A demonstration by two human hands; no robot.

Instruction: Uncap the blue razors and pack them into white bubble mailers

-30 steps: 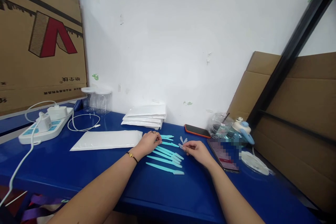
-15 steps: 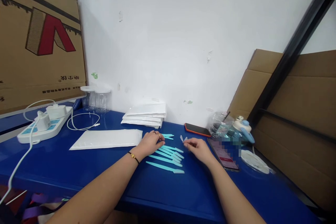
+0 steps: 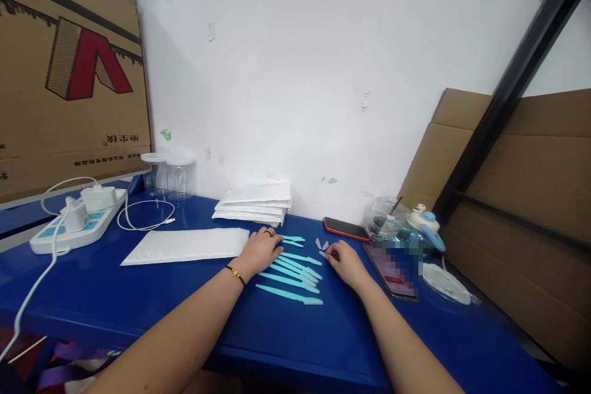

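Observation:
Several teal eyebrow razors lie fanned out on the blue table, the nearest razor point(image 3: 289, 294) apart from the others. My left hand point(image 3: 262, 249) is closed over the handle ends of the farther razors point(image 3: 294, 239), fingers bent and thumb beside them; its exact grip is partly hidden. To the right, my right hand point(image 3: 344, 260) pinches a small translucent blade cap point(image 3: 322, 253) close to the razor tips. Two more loose caps point(image 3: 321, 244) lie just beyond those fingertips.
White padded envelopes point(image 3: 253, 203) are stacked by the wall, and a single envelope point(image 3: 184, 245) lies left. Right of my hand are a red-edged phone point(image 3: 346, 229) and a larger phone point(image 3: 392, 271). A power strip point(image 3: 83, 221) with cables sits far left, near clear jars point(image 3: 179, 178).
My left hand has shifted slightly left, and the far razors show a little differently. My right fingers have lowered, bringing a cap near the razor tips; two caps now lie apart from them.

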